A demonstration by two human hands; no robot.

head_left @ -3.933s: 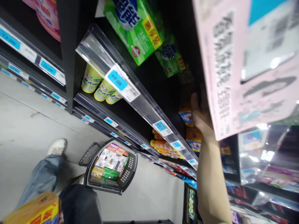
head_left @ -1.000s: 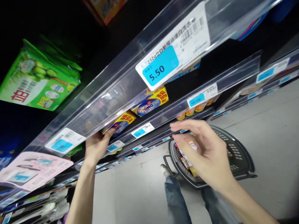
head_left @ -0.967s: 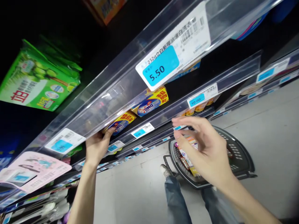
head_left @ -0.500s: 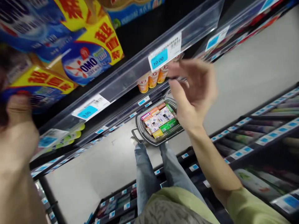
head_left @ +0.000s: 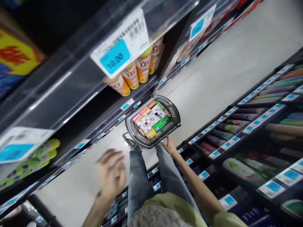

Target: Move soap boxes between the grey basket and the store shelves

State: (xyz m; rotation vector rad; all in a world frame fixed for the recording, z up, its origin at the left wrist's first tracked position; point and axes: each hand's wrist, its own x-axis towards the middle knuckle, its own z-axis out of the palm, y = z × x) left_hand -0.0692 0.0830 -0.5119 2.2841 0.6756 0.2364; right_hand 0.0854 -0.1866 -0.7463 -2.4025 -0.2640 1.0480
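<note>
Down at the basket: one hand low, one hand loose

Our right hand (head_left: pixel 169 146) reaches down to the black basket (head_left: pixel 175 114), which stands on the floor (head_left: pixel 224 63) just ahead of our jeans-clad legs (head_left: pixel 139 179). The right fingers (head_left: pixel 166 141) lie at the rim nearest us. They are too small in view for us to tell whether they touch or grip it, or how far they are curled. Just beyond those fingers, the basket is packed edge to edge with flat coloured packets (head_left: pixel 151 121).

Our left hand (head_left: pixel 111 173) hangs blurred in mid-air, well apart from the basket. Its fingers (head_left: pixel 113 157) are spread wide and have hold of nothing.

Above the left fingers runs a clear shelf rail (head_left: pixel 59 91) bearing a blue price label (head_left: pixel 120 52) that reads 10.00. Orange canisters (head_left: pixel 130 77) stand upright behind that label. Off beyond the left fingers, yellow-green bottles (head_left: pixel 47 151) lie on a lower shelf. Out past the right fingers, on the far side of the aisle, rows of tubes (head_left: pixel 248 126) fill the opposite shelves.
</note>
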